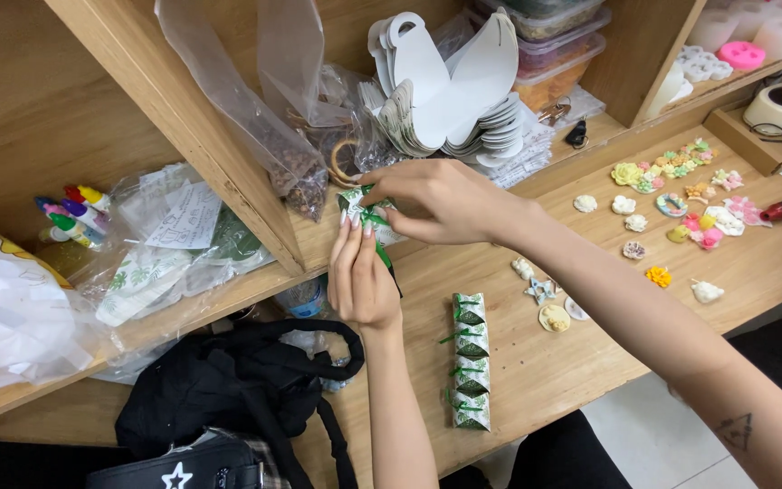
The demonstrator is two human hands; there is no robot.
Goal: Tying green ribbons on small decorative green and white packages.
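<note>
- Seen from above, two bare hands meet over a wooden tabletop [536, 362], at the front edge of a wooden shelf [228, 154].
- The left hand [361, 276] points its fingers upward and grips the lower part of a small white packet with green leaf print [359, 210] that is tied with thin green ribbon.
- The right hand [441, 201] reaches in from the right, and its fingertips pinch the top of the same packet.
- Just below the hands, a row of similar finished packets [471, 362] lies on the tabletop, stacked one touching the next.
- To the right of that row, small moulded decorations [672, 195] shaped like flowers and shells are spread across the wood in pale and bright colours.
- Behind the hands stands a bundle of flat white card cutouts [450, 86], beside clear plastic bags [264, 100].
- A black bag [228, 389] sits at lower left, near the left forearm.
</note>
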